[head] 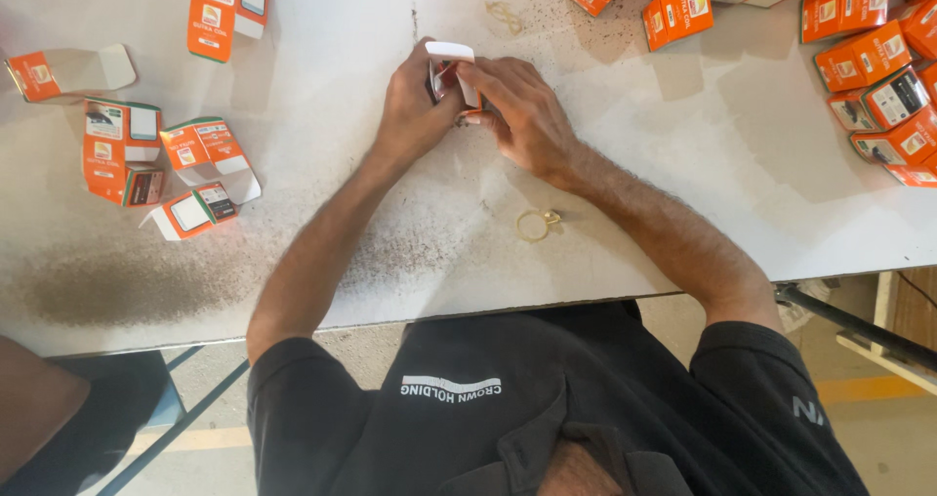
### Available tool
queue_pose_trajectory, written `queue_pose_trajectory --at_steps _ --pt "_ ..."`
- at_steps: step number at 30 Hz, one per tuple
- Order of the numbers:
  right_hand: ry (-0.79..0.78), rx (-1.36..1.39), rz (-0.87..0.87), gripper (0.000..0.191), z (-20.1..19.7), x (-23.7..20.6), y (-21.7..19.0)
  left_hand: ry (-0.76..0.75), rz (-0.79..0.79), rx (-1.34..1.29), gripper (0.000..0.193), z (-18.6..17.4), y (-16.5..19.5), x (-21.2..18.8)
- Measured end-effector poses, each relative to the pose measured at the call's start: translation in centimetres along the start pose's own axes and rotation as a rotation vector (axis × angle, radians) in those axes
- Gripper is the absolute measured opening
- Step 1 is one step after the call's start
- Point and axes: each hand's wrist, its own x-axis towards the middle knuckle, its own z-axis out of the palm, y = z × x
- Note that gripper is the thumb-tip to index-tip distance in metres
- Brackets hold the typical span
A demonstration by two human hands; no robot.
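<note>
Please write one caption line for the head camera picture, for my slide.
Both hands, left hand and right hand, hold a small carton over a white table, with orange cartons heaped beside them.

Smudged white table point(683, 184) over concrete floor point(859, 428)

Bare white tabletop point(322, 27) lies open around the centre; opened orange cardboard cartons point(156, 159) crowd the left, closed orange cartons point(869, 62) the right, yellow rubber band point(534, 225) nearby.

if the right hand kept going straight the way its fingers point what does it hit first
The right hand points toward the left hand, and its fingers already touch the small box held between them. So it would meet that box first, then the left hand.
</note>
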Motion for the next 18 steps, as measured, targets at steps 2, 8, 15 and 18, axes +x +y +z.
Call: queue_pose_trajectory --at_steps 2,8,15,18 --pt "-0.023 -0.045 0.012 0.061 -0.3 0.3 -0.1 -0.174 -0.198 -0.273 0.035 -1.5 0.9 -0.3" --pt "-0.029 -0.075 0.055 0.048 -0.6 0.6 -0.6 -0.162 -0.323 -0.514 0.019 -2.5 0.2 -0.1" --pt "0.007 -0.024 0.074 0.042 -0.8 0.3 -0.5 -0.109 -0.314 -0.457 0.020 -1.0 -1.7 -0.2" --pt "0.020 -0.075 0.025 0.036 -0.2 0.5 -0.5 -0.030 -0.259 -0.249 0.015 0.0 -1.8 -0.9"
